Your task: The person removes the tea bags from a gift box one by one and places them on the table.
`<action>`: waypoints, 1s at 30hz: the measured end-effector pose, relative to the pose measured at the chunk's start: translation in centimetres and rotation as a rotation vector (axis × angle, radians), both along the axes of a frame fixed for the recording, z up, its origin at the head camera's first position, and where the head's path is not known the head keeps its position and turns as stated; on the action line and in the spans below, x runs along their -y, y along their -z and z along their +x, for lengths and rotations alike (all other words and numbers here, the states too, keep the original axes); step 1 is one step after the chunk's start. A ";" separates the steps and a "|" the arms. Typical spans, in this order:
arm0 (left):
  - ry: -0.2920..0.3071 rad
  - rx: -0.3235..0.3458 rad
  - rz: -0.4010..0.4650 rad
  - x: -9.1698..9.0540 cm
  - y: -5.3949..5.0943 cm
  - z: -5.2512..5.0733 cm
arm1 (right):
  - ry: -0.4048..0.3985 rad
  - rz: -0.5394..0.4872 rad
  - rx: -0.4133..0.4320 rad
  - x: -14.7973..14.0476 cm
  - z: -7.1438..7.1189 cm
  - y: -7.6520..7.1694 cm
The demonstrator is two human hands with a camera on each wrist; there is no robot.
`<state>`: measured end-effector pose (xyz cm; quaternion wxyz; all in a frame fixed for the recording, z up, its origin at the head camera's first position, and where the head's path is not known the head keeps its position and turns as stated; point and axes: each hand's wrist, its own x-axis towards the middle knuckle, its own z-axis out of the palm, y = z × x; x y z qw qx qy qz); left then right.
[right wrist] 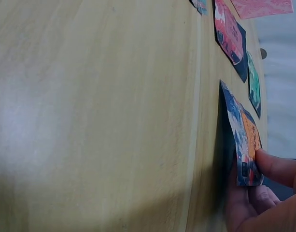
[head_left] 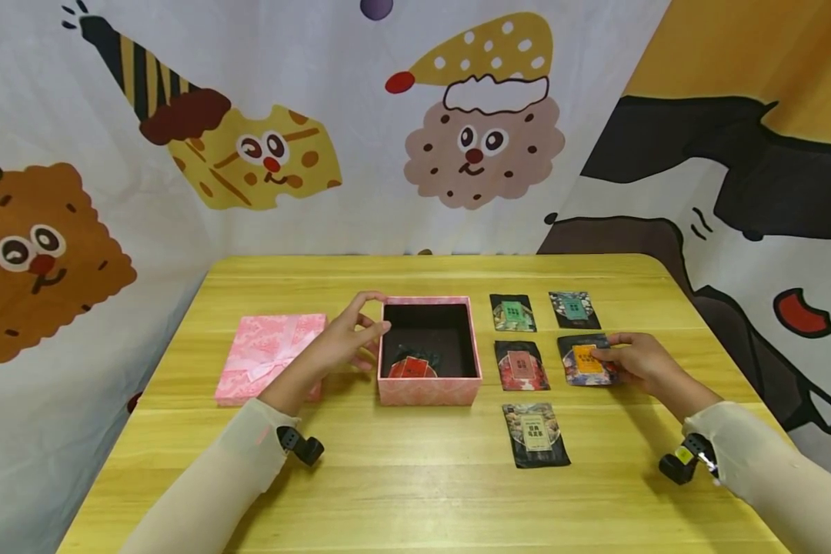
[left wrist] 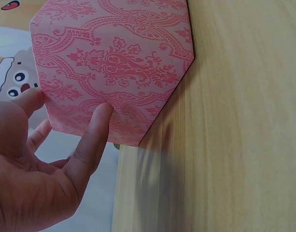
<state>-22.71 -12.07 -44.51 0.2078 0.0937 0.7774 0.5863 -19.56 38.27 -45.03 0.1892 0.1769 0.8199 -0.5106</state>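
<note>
My right hand (head_left: 640, 362) pinches the edge of a dark packet with an orange label (head_left: 586, 358), thumb on top and fingers beneath. In the right wrist view that packet (right wrist: 244, 137) is tilted, partly raised off the table. My left hand (head_left: 352, 332) touches the left side of an open pink patterned box (head_left: 429, 392), fingers spread along its wall. The left wrist view shows the thumb and a finger of the left hand (left wrist: 46, 179) against the box's pink side (left wrist: 114, 63). Inside the dark-lined box lies a packet with a red label (head_left: 412, 367).
Left of the box is its pink lid (head_left: 270, 350) with a ribbon bow. Right of it lie packets with green (head_left: 514, 313), teal (head_left: 575, 309), pink-red (head_left: 522, 365) and cream (head_left: 536, 435) labels. A cartoon-printed curtain (head_left: 360, 231) hangs behind the wooden table (head_left: 415, 485).
</note>
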 end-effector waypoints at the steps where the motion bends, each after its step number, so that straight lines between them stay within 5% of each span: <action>1: 0.000 -0.001 -0.002 0.0 0.0 0.0 | -0.001 0.016 0.001 0.0 0.0 0.0; 9: -0.002 0.009 -0.002 0.1 -0.1 0.0 | -0.002 0.100 -0.019 -0.5 0.3 0.4; 17: -0.003 0.014 0.005 0.1 -0.1 0.1 | -0.053 0.299 -0.117 -0.9 0.2 1.5; 30: -0.001 0.001 -0.019 0.1 0.0 0.0 | -0.080 0.442 -0.195 -0.4 0.9 1.0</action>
